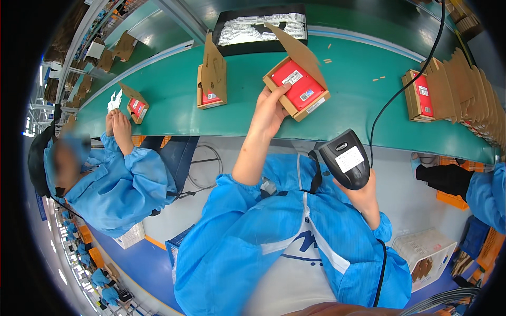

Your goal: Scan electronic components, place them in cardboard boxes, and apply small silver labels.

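Head view. Left hand [270,108] stretched out over the green conveyor belt [358,113], fingers closed on the near corner of an open cardboard box [298,88] with a red package inside, lid flap standing up behind it. Right hand [363,190] held back near the body, clamped around the handle of a black barcode scanner [345,158] (white label on top, black cable running up and away across the belt). Scanner head tipped toward the held box, well apart from it.

Further left on the belt, a second open box [211,79] with its flap upright, and a third small box [136,105] just beside the hands of a co-worker in a blue coat [118,129]. At the right edge, a row of open boxes [448,95], tightly packed. Behind the held box, a black tray [261,29] of what look like silver pouches, too blurred to tell exactly. Another person's dark-gloved hand [445,179] at the far right.
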